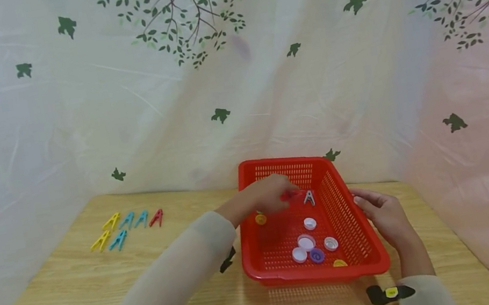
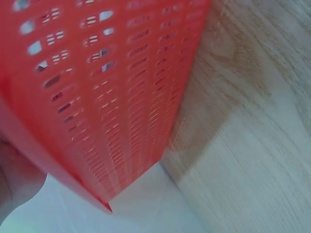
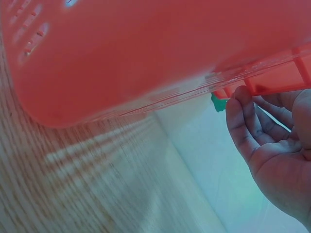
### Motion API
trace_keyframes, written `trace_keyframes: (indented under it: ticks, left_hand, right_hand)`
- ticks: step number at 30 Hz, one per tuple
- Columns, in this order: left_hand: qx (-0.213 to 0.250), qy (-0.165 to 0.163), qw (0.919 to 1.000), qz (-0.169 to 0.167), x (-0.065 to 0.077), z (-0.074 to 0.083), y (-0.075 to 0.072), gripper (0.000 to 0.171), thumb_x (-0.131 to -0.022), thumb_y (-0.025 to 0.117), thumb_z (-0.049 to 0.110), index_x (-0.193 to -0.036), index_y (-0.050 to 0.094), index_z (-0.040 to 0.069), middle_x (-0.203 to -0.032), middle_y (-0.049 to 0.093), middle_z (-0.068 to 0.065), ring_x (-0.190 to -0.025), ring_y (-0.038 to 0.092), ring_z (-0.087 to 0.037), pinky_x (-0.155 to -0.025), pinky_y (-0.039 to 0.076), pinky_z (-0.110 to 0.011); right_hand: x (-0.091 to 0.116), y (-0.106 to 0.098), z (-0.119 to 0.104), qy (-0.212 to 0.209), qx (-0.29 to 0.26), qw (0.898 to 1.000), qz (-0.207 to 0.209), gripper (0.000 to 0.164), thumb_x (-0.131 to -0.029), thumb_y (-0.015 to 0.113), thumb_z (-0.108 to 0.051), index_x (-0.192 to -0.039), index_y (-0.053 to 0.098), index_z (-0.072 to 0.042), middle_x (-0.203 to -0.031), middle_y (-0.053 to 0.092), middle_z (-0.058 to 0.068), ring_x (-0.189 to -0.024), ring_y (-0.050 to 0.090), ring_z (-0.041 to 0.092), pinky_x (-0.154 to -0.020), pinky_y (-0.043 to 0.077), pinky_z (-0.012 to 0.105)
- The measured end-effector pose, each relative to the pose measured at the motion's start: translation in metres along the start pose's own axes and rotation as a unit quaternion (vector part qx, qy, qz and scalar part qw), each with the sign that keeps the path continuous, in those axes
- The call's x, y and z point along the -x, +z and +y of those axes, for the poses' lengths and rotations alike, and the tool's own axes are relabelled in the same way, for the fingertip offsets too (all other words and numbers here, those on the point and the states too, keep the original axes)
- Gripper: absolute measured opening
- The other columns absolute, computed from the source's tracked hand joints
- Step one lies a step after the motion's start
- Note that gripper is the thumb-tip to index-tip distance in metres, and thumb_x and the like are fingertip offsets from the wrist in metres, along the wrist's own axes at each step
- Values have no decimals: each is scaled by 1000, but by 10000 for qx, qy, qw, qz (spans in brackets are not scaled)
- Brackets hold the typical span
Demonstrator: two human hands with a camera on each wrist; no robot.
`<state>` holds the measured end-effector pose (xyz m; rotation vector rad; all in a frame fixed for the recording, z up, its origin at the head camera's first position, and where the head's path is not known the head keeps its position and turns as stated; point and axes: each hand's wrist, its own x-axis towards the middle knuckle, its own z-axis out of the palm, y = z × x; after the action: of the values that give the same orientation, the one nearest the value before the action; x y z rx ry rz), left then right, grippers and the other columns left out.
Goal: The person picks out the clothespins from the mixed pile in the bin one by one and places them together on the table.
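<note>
My left hand (image 1: 271, 193) reaches over the left side of a red plastic basket (image 1: 317, 275), fingers pointing down inside it. A small bright red piece (image 1: 289, 196), blurred, shows right at its fingertips; I cannot tell whether they pinch it. Beside it on the basket floor lies a grey clothespin (image 1: 309, 198). My right hand (image 1: 385, 212) grips the basket's right rim, its fingers at the rim's edge in the right wrist view. White bottle caps (image 1: 310, 224), a purple cap (image 1: 316, 255) and yellow caps (image 1: 260, 219) lie in the basket.
On the wooden table (image 1: 190, 287) left of the basket lie yellow clothespins (image 1: 101, 241), blue clothespins (image 1: 118, 240) and a red clothespin (image 1: 156, 218), grouped together. A pale leaf-patterned curtain (image 1: 159, 113) hangs behind the table and along both sides.
</note>
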<state>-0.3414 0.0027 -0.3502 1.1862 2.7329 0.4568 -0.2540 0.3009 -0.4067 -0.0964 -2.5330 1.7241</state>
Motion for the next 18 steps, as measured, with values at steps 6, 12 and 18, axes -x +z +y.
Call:
trace_keyframes:
  ticks: [6, 12, 18]
  left_hand:
    - [262, -116, 9988, 397, 12, -5, -15, 40, -91, 79, 21, -130, 71, 16, -119, 66, 5, -105, 59, -10, -91, 54, -26]
    - [369, -187, 9966, 718, 26, -15, -32, 37, -89, 79, 20, -125, 72, 13, -117, 68, 2, -104, 59, -13, -92, 54, -29]
    - [437, -220, 9934, 1037, 38, -34, -42, 34, -90, 76, 17, -122, 72, 9, -115, 69, -1, -101, 62, -14, -91, 55, -29]
  right_hand:
    - [-2, 1, 0, 29, 14, 10000, 5, 55, -103, 58, -43, -149, 54, -12, -144, 58, 17, -108, 67, 10, -87, 57, 25]
    - [-2, 1, 0, 72, 61, 10000, -25, 56, -103, 57, -44, -149, 54, -12, -143, 59, 16, -108, 67, 10, -86, 57, 25]
    - [-1, 0, -2, 39, 80, 10000, -38, 57, -103, 58, -44, -150, 53, -13, -144, 58, 17, -106, 67, 8, -86, 58, 26]
